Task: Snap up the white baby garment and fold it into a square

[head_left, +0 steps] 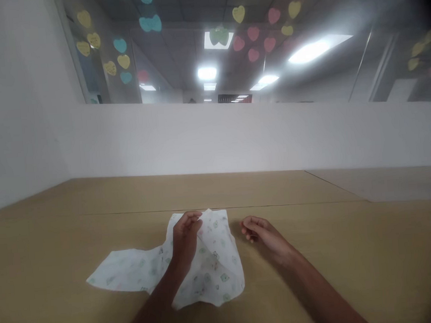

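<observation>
A small white baby shirt [213,276] with pale green prints lies spread on the wooden table. One sleeve [123,271] stretches out to the left, while the right side looks folded over onto the body. My left hand [186,233] is over the upper part of the shirt, its fingers and thumb curled together at the cloth near the neckline. The hand covers the exact spot of its grip. Just right of the shirt, my right hand [262,232] hovers with curled fingers and the thumb against them. No cloth shows in it.
The wooden table [357,260] has a seam running across it behind the shirt. A white wall [198,138] rises at its back edge, and another [17,107] stands on the left. Above is a glass window bearing several heart-shaped paper notes [239,14].
</observation>
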{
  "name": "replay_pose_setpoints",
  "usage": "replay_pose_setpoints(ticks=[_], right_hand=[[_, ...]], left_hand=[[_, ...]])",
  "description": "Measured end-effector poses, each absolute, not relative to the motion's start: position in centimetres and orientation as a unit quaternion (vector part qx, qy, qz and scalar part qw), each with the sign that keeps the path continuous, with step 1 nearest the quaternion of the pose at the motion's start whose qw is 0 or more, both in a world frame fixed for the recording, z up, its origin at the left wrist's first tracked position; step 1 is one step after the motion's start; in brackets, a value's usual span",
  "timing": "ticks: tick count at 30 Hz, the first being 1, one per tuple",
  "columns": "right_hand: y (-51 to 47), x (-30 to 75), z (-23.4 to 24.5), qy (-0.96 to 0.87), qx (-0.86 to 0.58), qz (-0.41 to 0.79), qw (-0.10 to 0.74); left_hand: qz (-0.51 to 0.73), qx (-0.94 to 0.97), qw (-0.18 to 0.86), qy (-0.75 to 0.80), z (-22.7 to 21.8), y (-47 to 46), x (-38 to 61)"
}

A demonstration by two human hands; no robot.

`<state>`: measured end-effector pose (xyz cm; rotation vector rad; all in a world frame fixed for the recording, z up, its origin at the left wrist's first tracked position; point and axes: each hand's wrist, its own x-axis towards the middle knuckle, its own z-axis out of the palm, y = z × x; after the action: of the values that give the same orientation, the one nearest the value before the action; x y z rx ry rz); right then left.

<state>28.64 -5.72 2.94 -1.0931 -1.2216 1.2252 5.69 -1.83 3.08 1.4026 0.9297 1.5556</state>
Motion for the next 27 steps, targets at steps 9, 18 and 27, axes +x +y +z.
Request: replay_pose_setpoints(ticks=[9,18,27], right_hand=[[-5.6,28.6,2.8,-0.512,-0.451,0.519,0.515],[-5.7,28.6,3.0,-0.553,-0.463,0.490,0.489],[-5.7,28.4,1.9,-0.702,-0.512,0.326,0.373]], left_hand=[[0.623,0.546,0.403,0.389,3.2,-1.8,5.5],[0.605,0.589,0.272,0.461,3.2,-1.3,4.8],[0.424,0.727,0.078,0.534,3.2,-0.9,3.6]])
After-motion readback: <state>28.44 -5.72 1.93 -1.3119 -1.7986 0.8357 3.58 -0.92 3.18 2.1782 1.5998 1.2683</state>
